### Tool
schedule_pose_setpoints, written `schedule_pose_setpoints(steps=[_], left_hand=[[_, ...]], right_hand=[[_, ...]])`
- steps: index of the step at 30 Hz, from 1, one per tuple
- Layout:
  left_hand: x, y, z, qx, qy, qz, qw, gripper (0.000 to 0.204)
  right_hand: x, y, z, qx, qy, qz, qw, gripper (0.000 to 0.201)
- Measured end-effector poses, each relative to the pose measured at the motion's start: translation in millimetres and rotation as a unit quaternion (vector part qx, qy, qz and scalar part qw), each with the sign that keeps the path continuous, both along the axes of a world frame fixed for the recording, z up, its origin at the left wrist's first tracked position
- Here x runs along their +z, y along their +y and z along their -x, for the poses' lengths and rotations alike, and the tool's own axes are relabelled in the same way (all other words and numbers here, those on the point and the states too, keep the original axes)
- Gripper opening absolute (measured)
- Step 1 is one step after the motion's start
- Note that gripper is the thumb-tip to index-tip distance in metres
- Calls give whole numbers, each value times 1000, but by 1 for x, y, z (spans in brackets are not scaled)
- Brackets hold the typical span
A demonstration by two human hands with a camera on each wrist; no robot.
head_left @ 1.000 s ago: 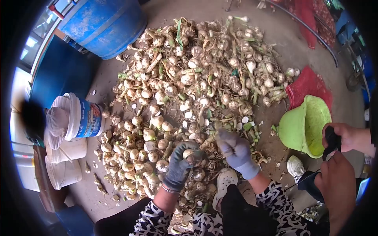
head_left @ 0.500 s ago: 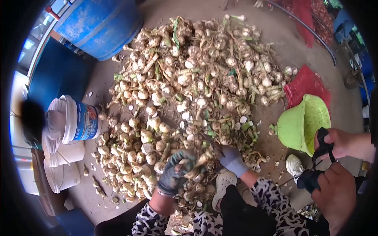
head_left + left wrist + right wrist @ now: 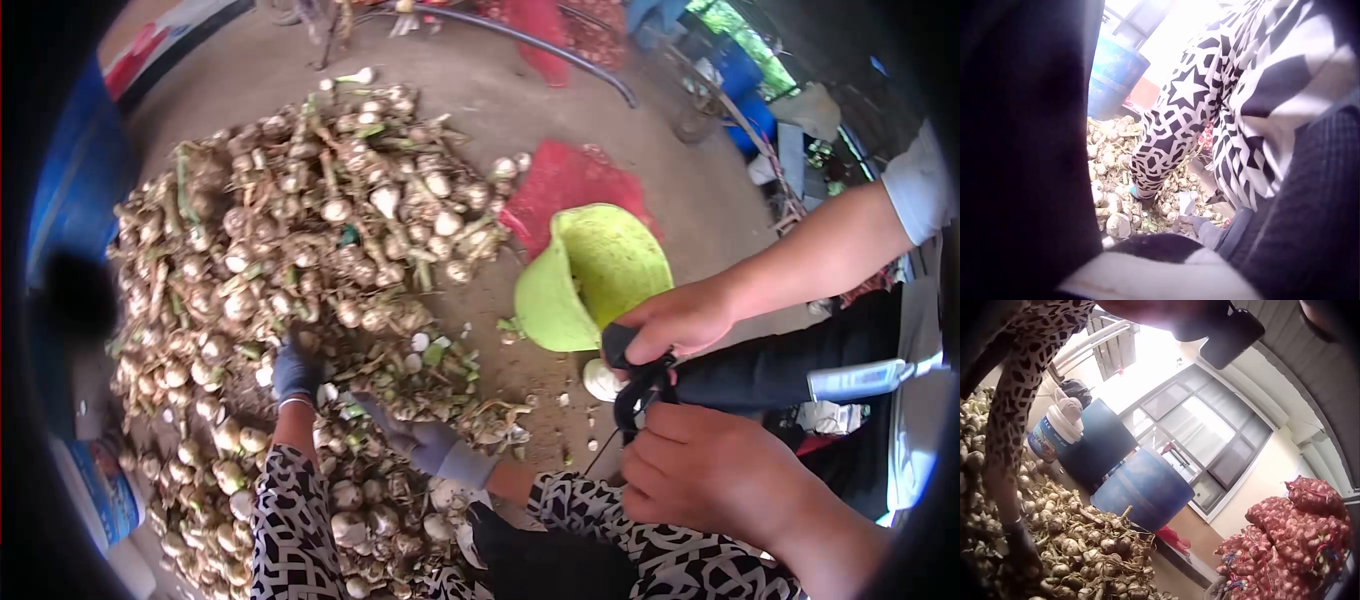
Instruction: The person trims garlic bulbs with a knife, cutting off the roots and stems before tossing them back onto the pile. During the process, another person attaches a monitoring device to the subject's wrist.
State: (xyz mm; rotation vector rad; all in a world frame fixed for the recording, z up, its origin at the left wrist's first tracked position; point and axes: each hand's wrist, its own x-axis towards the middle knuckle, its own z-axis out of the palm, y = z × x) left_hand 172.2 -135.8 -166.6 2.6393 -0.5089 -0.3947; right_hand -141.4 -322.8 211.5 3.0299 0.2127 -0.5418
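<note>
Head view has the gloved left hand (image 3: 297, 372) at the garlic heap (image 3: 290, 225), bulbs just beyond and beside its fingers; whether it grips one, I cannot tell. Near the cut trimmings (image 3: 440, 372), the gloved right hand (image 3: 428, 445) is blurred, its grip equally unclear.

- Bulbs (image 3: 336, 210): pale, dirt-streaked, many long-stemmed, heaped at all angles across the upper left of the head frame; the left hand (image 3: 297, 372) was at their lower edge.
- Short-cut bulbs (image 3: 228, 436): rounder, cleaner, massed at lower left.
- Scraps (image 3: 436, 353): green and white, strewn mid-frame, just beyond the right hand (image 3: 432, 446).
</note>
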Motion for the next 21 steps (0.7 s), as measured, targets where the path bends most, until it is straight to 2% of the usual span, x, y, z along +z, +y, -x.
schedule_pose_setpoints(steps=[1,2,3,4,5,6,7,8,9,10,11,12,13,14,15,16,17,18,20,21], left_hand=[[-7,2,-6,6,54,32,998,59],[3,-8,-5,21,91,-14,995,57],[9,-1,-2,7,100,61,993,53],[15,6,-1,-1,102,138,985,48],[-27,18,-9,-65,198,322,924,48],[-32,29,-9,-122,283,485,818,49],[-38,51,3,-100,267,433,855,45],[-10,64,24,-80,252,378,887,41],[21,76,46,-62,241,320,914,38],[33,75,63,-63,379,512,768,39],[44,74,80,-53,520,640,563,40],[80,68,93,-55,522,613,591,48],[116,62,106,-59,524,584,617,56],[147,61,115,-27,433,461,774,67],[142,62,116,-57,433,506,744,77],[140,65,117,-47,446,495,744,79],[139,67,121,-56,385,489,780,80],[139,68,125,-66,322,481,813,80],[136,74,128,-59,319,463,825,82],[140,75,130,-51,321,444,835,83]], right_hand=[[23,1,4,16,13,48,999,13],[42,3,15,17,21,73,997,12],[47,0,10,35,9,75,997,12],[31,0,6,29,-20,59,998,13],[7,0,1,14,-57,22,998,14],[-30,5,-7,-15,-106,-32,994,15],[-89,13,-15,-61,-157,-110,979,17],[-156,25,-27,-129,-211,-213,945,19],[-228,42,-48,-208,-259,-324,886,21],[-293,69,-78,-268,-311,-450,793,23],[-263,61,-76,-224,-272,-342,871,21],[-264,60,-81,-178,-259,-283,906,18],[-244,63,-82,-156,-249,-248,923,20],[-230,66,-84,-151,-252,-255,921,20],[-218,68,-86,-128,-258,-240,927,23],[-211,68,-88,-107,-262,-226,932,28],[-207,68,-86,-114,-189,-208,953,42],[-204,68,-85,-112,-193,-209,952,42],[-199,68,-85,-62,-261,-208,941,32],[-196,70,-84,-58,-254,-202,944,34]])
